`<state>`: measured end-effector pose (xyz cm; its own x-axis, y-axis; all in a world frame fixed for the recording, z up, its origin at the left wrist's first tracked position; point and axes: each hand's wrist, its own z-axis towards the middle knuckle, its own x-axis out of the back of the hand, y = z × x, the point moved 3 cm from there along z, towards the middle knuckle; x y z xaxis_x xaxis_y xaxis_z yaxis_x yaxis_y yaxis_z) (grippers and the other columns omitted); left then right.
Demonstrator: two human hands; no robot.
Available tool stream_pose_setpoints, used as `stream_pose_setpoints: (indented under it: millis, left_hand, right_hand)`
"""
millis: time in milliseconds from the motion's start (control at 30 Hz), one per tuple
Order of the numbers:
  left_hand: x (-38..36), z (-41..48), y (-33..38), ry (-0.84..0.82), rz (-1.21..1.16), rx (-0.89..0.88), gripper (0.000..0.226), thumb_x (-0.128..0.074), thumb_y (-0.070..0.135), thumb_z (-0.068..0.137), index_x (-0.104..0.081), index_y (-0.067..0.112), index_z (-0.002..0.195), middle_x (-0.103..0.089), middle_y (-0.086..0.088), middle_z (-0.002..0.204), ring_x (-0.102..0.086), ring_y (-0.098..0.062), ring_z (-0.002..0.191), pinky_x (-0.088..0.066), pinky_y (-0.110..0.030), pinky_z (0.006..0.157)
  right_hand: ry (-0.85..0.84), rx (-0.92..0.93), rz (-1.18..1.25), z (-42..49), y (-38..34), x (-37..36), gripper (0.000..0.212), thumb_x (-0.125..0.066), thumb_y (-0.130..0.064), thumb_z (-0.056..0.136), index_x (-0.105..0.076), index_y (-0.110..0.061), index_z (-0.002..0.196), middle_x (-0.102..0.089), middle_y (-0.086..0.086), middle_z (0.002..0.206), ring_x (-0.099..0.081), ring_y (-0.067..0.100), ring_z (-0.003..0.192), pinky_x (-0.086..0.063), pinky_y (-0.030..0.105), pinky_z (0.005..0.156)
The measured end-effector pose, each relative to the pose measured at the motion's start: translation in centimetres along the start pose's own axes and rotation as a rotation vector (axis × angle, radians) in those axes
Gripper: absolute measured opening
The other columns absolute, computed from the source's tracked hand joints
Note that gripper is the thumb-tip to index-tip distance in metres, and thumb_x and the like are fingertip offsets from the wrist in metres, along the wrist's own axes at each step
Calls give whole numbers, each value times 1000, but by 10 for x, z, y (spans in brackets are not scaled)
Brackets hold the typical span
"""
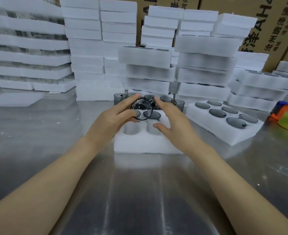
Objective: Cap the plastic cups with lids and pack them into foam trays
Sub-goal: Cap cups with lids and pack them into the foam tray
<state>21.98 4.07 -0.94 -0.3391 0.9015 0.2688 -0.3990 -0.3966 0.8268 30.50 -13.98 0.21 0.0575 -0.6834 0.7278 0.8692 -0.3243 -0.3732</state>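
The left hand (pixel 112 119) is gripping a smoky clear cup (pixel 142 106), fingers and thumb curling round its wall; it is holding the cup tilted, one round end facing the camera, just above the far part of the near foam tray (pixel 139 145). The right hand (pixel 172 119) is hovering just beside the cup, to its right, with fingers straight and spread, holding nothing. Whether a lid is already sitting on this cup is too blurred to tell. In the tray, one capped cup (pixel 156 114) is sitting in a far pocket, and two near pockets (pixel 133 128) are standing empty. More loose cups (pixel 120 98) are waiting on the steel table (pixel 139 192) just beyond the tray; a filled tray (pixel 221 133) is lying to the right. The step in hand seems to be capping or checking this cup before seating it. The next move is likely calling for turning it upright, lining it up over an empty pocket and pressing it straight down, since the foam fit looks snug.
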Motion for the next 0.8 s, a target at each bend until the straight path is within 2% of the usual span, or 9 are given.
stream_pose_setpoints:
  millis: [100,167,267,367,467,533,667,733,800]
  left_hand:
    - [0,-1,2,-4,-13,-54,42,-59,59,85,-54,54,126,-54,32,129,-50,8,121,-43,-12,95]
    - [-2,1,4,-16,-7,-52,40,-60,58,84,-52,58,124,-53,37,127,-49,12,119,-43,-8,91]
    - [-2,4,1,-57,1,-62,40,-62,46,88,-52,56,125,-52,32,131,-53,5,120,-46,-29,100]
    - [-1,4,-2,-71,-51,-58,38,-61,37,88,-59,44,125,-53,23,136,-56,-3,119,-41,-46,104]
    - [2,3,2,40,243,-244,33,-59,39,94,-58,38,127,-48,21,141,-48,2,126,-41,-40,107]
    - [3,1,0,150,406,-447,40,-62,23,93,-52,25,132,-47,12,141,-51,-2,123,-47,-28,101]
    - [10,1,-13,349,388,-322,36,-53,22,97,-49,22,132,-51,11,126,-53,1,114,-47,-15,85]
    - [13,2,-21,382,391,-252,31,-47,24,100,-50,18,131,-52,10,122,-54,-2,111,-45,-16,82]
    - [14,5,-25,384,384,-207,30,-42,24,102,-53,14,128,-52,8,120,-54,-7,110,-46,-22,83]
  right_hand:
    - [49,66,-18,-1,-5,0,61,-65,-9,88,-40,-19,143,-42,-3,137,-44,12,121,-30,10,101]
    - [50,108,-22,-1,-7,-1,72,-66,-6,86,-31,-20,148,-32,-3,147,-33,12,134,-19,8,108]
    - [33,142,-53,0,-8,-1,77,-67,-7,86,-26,-20,150,-28,0,152,-25,15,141,-12,11,113]
    - [123,124,3,-1,-10,0,61,-68,-4,86,-44,-12,141,-47,5,127,-47,20,118,-31,15,103]
    - [234,116,12,-2,-12,4,40,-69,0,83,-62,-3,122,-58,12,104,-58,20,91,-45,25,86]
    - [327,108,1,-1,-9,11,26,-68,4,81,-70,-1,107,-64,14,93,-56,14,81,-43,14,77]
    - [480,-164,85,0,7,32,16,-67,0,83,-74,-5,97,-68,9,85,-56,13,76,-39,7,71]
    - [525,-316,172,-2,20,40,15,-66,-3,84,-73,-8,96,-66,2,76,-57,6,69,-42,15,69]
    - [566,-405,251,-4,29,45,22,-65,-4,85,-71,-10,105,-65,1,71,-56,-5,60,-42,9,66]
